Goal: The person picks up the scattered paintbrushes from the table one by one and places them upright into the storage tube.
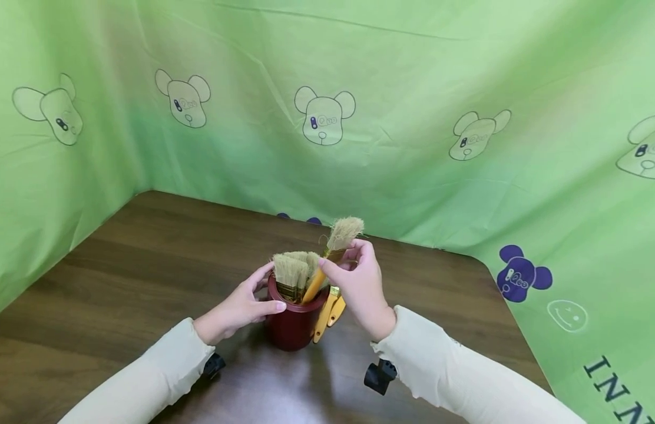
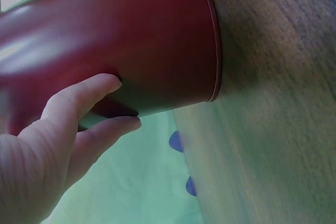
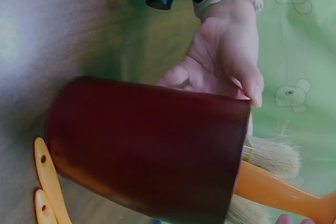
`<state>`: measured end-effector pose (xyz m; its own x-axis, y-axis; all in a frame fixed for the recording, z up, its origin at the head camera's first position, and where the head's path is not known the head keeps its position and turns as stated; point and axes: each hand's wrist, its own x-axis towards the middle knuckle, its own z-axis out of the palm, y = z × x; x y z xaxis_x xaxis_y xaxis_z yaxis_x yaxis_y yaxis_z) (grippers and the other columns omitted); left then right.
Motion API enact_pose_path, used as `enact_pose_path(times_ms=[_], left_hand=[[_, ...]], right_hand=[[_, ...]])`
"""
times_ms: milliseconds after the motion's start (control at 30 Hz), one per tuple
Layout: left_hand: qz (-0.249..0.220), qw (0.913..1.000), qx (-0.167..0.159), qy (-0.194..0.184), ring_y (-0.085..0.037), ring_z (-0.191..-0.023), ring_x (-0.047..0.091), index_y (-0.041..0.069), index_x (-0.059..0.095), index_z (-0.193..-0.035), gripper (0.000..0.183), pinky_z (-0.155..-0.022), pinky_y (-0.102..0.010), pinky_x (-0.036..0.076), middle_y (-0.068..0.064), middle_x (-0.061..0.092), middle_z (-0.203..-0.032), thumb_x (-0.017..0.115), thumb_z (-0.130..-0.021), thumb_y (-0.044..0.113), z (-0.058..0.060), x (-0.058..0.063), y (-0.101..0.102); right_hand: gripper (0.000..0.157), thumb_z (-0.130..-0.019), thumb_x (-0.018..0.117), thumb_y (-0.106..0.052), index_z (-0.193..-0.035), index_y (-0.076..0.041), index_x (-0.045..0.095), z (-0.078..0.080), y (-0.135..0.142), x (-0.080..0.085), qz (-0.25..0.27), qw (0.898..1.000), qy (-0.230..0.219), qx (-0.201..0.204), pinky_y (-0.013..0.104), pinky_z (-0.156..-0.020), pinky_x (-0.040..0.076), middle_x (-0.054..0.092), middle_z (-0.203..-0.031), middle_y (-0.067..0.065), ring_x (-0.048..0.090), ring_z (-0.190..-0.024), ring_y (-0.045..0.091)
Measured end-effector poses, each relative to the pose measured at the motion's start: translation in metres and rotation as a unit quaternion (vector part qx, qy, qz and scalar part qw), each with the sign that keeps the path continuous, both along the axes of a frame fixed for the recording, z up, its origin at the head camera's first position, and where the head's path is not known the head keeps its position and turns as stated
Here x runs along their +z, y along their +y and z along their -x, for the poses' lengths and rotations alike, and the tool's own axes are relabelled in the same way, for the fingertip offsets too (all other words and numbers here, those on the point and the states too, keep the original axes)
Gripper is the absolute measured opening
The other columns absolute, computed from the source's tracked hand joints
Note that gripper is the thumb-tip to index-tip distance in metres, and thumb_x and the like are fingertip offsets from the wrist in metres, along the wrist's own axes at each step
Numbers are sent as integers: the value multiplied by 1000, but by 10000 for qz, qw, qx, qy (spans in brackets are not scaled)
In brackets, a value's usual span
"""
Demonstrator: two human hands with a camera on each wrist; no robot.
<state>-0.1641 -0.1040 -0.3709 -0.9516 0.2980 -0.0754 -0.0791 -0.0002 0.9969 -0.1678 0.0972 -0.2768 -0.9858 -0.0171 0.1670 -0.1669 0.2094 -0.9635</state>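
A dark red cup (image 1: 293,330) stands upright on the table, several paintbrushes (image 1: 291,272) inside it with pale bristles up. My left hand (image 1: 242,306) grips the cup's left side, thumb at the rim; the left wrist view shows fingers (image 2: 86,93) against its wall. My right hand (image 1: 359,280) pinches another paintbrush (image 1: 315,284) near its ferrule, bristles up and splayed, its orange handle slanting down into the cup. In the right wrist view this orange handle (image 3: 278,184) crosses the cup's rim, and only fingertips of the right hand show at the bottom edge.
Two brushes with orange handles (image 1: 322,320) lie on the table just right of the cup, partly hidden behind it and the right hand. The brown wooden table (image 1: 163,259) meets a green printed cloth (image 1: 402,171) at its back and sides.
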Motion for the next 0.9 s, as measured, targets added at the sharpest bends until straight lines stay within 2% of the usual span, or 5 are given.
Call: enact_pose_path(times_ms=[200, 467, 700, 800, 900], left_hand=[[3, 10000, 13, 57, -42, -113, 53, 7, 14, -153, 89, -80, -46, 50, -33, 28, -143, 71, -85, 11, 0, 0, -2], [-204, 9997, -99, -3, -46, -122, 45, 7, 12, -153, 92, -81, -45, 50, -33, 25, -144, 73, -84, 13, 0, -1, 0], [-280, 9996, -58, 17, -46, -124, 43, 8, 12, -153, 92, -80, -42, 50, -32, 25, -144, 73, -84, 12, 2, 0, 0], [-280, 9996, -47, 18, -45, -123, 45, 7, 13, -153, 91, -81, -43, 50, -32, 25, -144, 73, -84, 11, 2, -1, 0], [-272, 9996, -63, 16, -45, -123, 45, 7, 13, -153, 91, -82, -44, 50, -33, 26, -144, 72, -84, 11, 0, -1, 0]], right_hand=[[42, -79, 73, -7, -106, -1, 41, -1, -1, -7, -263, 9996, -55, 118, 31, -60, 54, 47, -92, 10, 52, -70, 12], [37, -79, 70, -4, -107, 1, 46, 0, 5, -14, -461, 9988, -144, 114, 24, -57, 49, 53, -92, 12, 54, -67, 9], [35, -91, 58, -8, -121, 0, 41, 21, 21, -30, -568, 9957, -634, 363, 27, -50, 49, 50, -98, 13, 51, -65, 12], [32, -90, 58, -8, -118, 2, 46, 35, 34, -49, -1312, 9881, -665, 458, 29, -50, 49, 54, -92, 13, 51, -59, 13], [33, -86, 62, -8, -115, 4, 52, 46, 49, -76, -2601, 9592, -683, 874, 29, -48, 46, 56, -77, 9, 47, -50, 13]])
